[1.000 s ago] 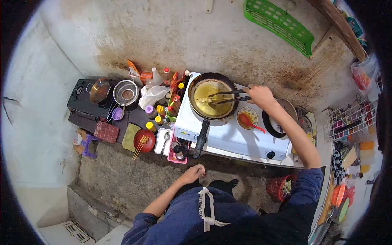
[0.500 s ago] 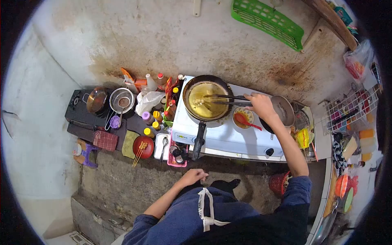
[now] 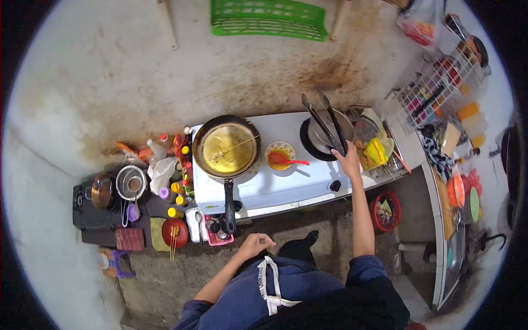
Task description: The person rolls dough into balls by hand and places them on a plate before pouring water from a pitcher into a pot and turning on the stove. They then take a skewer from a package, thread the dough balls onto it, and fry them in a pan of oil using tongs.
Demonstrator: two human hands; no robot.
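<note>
My right hand (image 3: 347, 159) is closed around black tongs (image 3: 334, 127), whose spread tips point up over a grey pan (image 3: 347, 125) at the stove's right. Near my waist, my left hand (image 3: 256, 245) has its fingers curled in, with nothing visible in them. On the left of the white stove (image 3: 258, 193) stands a dark frying pan (image 3: 200, 144) of yellow oil, its handle toward me. A thin skewer (image 3: 241, 144) lies across the oil. Between the two pans is a patterned bowl (image 3: 268, 160) with a red spoon (image 3: 291, 161) in orange-yellow liquid.
Left of the stove, a red plate (image 3: 168, 237) holds several skewers beside a white tray (image 3: 193, 233). Bottles and a strainer (image 3: 131, 182) stand behind. A red basket (image 3: 386, 225) sits on the floor at right. A green rack (image 3: 268, 21) hangs on the wall.
My right hand has carried the tongs from the frying pan rightward to above the grey pan. A skewer now shows in the oil. The view has shifted right; my left hand stays near my waist.
</note>
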